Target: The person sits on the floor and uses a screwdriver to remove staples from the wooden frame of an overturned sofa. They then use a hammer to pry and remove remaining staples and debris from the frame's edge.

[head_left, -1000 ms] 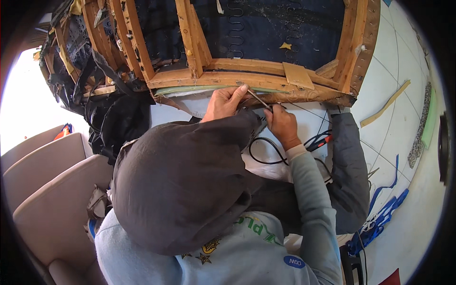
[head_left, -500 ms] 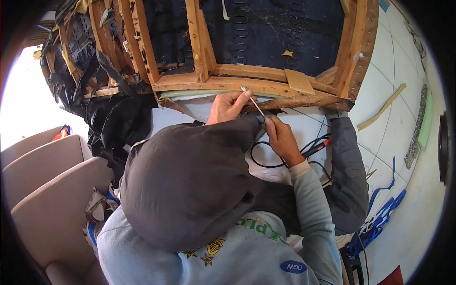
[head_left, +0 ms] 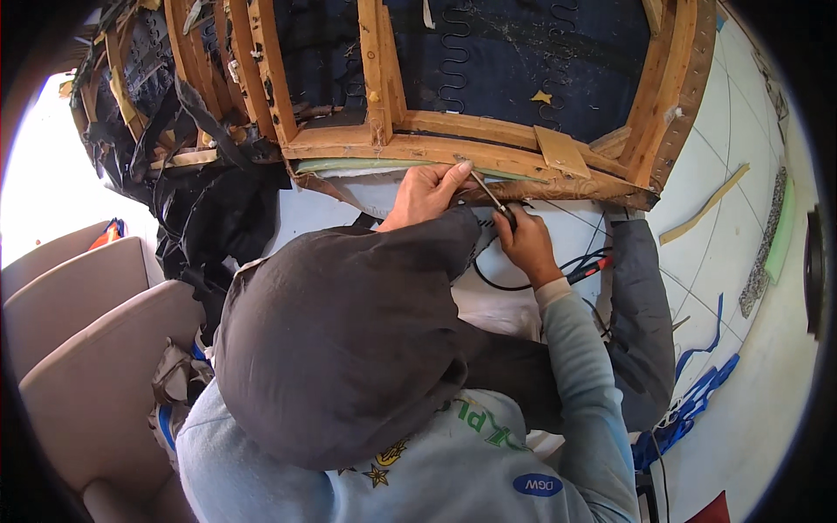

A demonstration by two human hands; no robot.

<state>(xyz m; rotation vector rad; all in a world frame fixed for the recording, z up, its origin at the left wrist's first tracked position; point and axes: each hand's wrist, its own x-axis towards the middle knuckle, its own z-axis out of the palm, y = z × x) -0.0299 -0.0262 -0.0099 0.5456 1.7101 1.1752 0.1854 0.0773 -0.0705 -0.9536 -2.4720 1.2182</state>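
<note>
Right hand gripped slim tool by handle, fingers closed; shaft slanted forward-left to wooden frame, tip beside thumb of left hand, fingers bunched, hold unclear.

The frame looks like matt wood, the tool shaft like metal, the floor tiles smooth.

Worker's clothing, seen from above. The top is pale blue-grey, its long right sleeve creased and ending in a beige cuff. Markings: green lettering, 1 gold emblem, 1 blue oval badge with pale lettering. The trousers are dark grey; the 2 hands are bare.
</note>
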